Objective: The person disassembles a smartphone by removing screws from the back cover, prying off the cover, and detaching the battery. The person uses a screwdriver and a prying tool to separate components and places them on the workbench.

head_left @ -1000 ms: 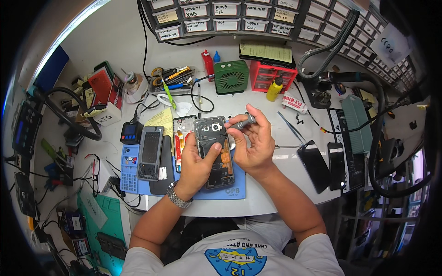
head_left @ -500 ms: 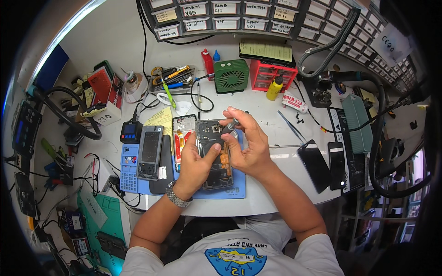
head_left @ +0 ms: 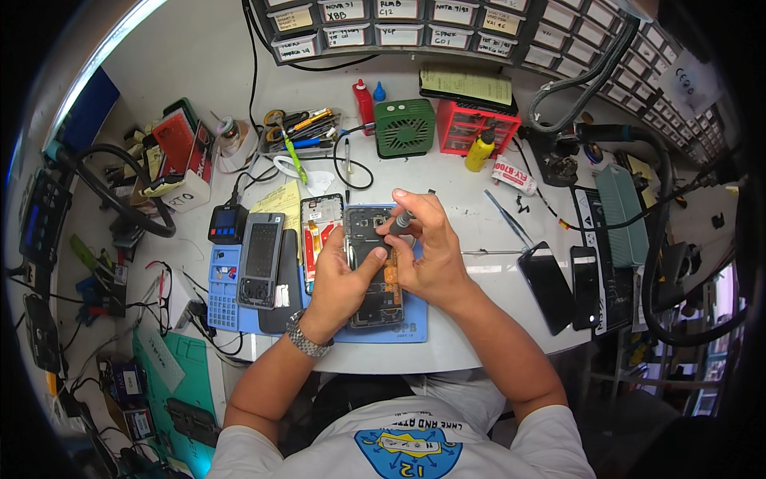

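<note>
An opened smartphone (head_left: pixel 375 310), its dark inner side and orange flex cable facing up, lies over a blue repair mat (head_left: pixel 411 334). My left hand (head_left: pixel 341 275) grips the phone's left edge, thumb across its middle. In my right hand (head_left: pixel 431 255) is a dark grey screwdriver (head_left: pixel 403 220), held upright between the fingers above the phone's upper part. Its tip is hidden by my fingers. Left of the phone, partly behind my left hand, is a phone frame (head_left: pixel 321 215) with red and white parts. A grey phone housing (head_left: pixel 261 259) lies further left.
A blue parts tray (head_left: pixel 224 299) and a small black device (head_left: pixel 228 223) sit at the left. Tweezers (head_left: pixel 507 215) and two black phones (head_left: pixel 546 287) lie at the right. Behind stand a green fan (head_left: pixel 404 128), a yellow bottle (head_left: pixel 479 151) and a red drawer box (head_left: pixel 459 128).
The view has shifted slightly, so the bench things sit a little to the right. Both hands keep nearly the same hold on the phone and the screwdriver.
</note>
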The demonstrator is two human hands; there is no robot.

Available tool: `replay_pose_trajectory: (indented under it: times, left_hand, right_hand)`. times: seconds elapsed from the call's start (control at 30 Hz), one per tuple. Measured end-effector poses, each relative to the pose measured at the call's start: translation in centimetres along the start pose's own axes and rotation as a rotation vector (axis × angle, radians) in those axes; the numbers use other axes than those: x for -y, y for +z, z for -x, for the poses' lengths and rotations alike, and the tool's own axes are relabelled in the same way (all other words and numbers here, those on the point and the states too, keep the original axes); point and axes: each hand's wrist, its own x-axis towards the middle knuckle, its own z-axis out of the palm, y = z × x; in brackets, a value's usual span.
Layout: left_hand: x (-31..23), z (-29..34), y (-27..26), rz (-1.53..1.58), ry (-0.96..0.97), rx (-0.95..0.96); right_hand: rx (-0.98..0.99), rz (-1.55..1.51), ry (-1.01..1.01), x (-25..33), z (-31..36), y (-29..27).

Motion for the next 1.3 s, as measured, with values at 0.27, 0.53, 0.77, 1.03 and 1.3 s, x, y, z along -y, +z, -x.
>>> replay_pose_trajectory:
  times: [0.27,0.53,0.77,1.03,1.3]
  left_hand:
    - [0.2,0.0,-0.2,-0.02,0.004,-0.003]
    - [0.4,-0.2,-0.4,-0.039,0.022,0.002]
    - [0.3,-0.2,-0.4,-0.047,-0.008,0.001]
    - [0.4,-0.2,-0.5,-0.078,0.009,0.01]
    - [0.6,-0.3,-0.6,-0.1,-0.002,0.025]
  right_hand:
    - [0.001,-0.003,0.004,-0.8,0.7,0.1]
    - [0.027,0.09,-0.056,-0.1,0.0,-0.2]
    - [0.036,0.025,-0.048,-0.3,0.1,-0.1]
    - [0.029,0.05,-0.02,0.0,0.1,-0.2]
    - [-0.059,-0.162,0.098,-0.1,0.6,0.4]
